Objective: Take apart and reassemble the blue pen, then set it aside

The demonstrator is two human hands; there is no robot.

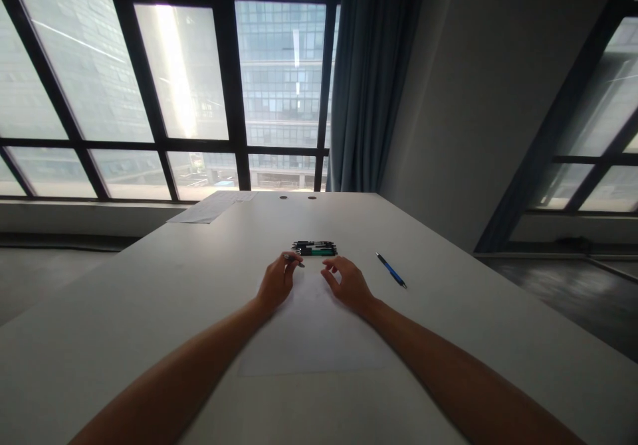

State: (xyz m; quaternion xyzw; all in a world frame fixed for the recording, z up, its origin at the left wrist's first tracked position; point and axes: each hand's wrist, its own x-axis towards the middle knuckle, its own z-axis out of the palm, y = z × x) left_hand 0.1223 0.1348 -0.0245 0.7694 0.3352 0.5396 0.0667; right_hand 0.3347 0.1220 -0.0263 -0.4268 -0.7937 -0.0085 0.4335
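Observation:
My left hand (275,283) is closed on a dark pen (300,264), whose end sticks out past the fingertips toward the right. Across from it, my right hand (351,284) rests with thumb and fingers slightly curled and apart, nothing visible between them. Just beyond both hands lies a row of several pens (316,251), mostly black, one with a green barrel. A blue pen (391,271) with dark ends lies at a slant to the right of my right hand. Under the hands is a sheet of white paper (312,339).
The long white table (174,299) runs away toward the windows. Sheets of paper (204,209) lie at its far left edge. Two dark round fittings (312,198) sit near the far end. A blue curtain (366,86) hangs behind the table.

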